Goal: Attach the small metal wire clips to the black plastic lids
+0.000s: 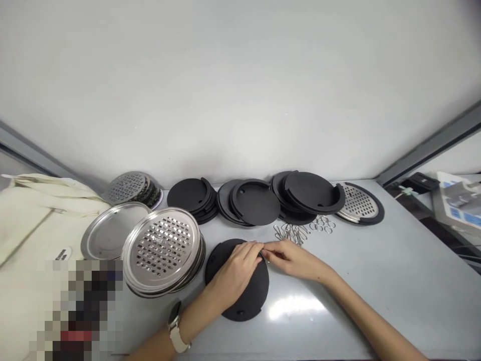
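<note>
A round black plate (244,301) lies on the grey table in front of me, with small holes near its edge. My left hand (238,268) reaches across it from the lower left, fingers together and curled over its far right edge. My right hand (287,258) meets the left fingertips there, thumb and forefinger pinched at the rim. Whatever small thing sits between the right fingertips is hidden. Just beyond the right hand lies a pile of metal clips (291,233), and beside it several metal rings (323,224).
Metal grater discs (161,250) are stacked left of the plate, near a plain metal disc (112,233) and smaller grater discs (126,188). Black plates (257,203) stand in piles along the wall. A black-rimmed grater (358,203) lies far right; cream cloth (33,220) covers the left.
</note>
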`<state>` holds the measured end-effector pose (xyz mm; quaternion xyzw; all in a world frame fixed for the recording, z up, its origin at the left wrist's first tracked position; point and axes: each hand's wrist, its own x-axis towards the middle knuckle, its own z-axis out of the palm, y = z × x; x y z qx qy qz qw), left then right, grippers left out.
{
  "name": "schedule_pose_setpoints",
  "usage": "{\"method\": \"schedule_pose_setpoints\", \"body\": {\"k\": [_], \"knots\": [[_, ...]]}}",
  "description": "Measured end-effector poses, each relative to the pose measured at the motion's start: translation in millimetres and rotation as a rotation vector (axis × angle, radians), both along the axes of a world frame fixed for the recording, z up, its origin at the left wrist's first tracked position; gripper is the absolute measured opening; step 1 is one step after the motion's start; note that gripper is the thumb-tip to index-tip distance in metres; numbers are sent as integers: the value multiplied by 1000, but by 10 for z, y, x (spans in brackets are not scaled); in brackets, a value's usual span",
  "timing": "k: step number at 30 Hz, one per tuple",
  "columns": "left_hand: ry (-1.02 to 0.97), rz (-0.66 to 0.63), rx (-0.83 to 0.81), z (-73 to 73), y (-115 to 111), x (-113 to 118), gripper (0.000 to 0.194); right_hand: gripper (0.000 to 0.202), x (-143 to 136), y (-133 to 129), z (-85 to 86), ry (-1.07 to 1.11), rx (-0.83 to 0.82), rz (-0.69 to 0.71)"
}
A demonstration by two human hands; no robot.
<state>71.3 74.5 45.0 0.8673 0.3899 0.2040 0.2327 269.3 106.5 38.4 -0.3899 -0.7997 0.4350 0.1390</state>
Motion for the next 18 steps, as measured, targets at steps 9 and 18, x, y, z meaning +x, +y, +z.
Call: {"method": "schedule_pose_setpoints", "body": {"k": [9, 18], "knots": [[-203, 153, -219, -28, -2, 3, 28, 22, 11, -1, 10, 2, 18, 0], [-237, 183, -239, -84, 0, 18, 28, 24, 26, 4, -5, 23, 25, 9]]}}
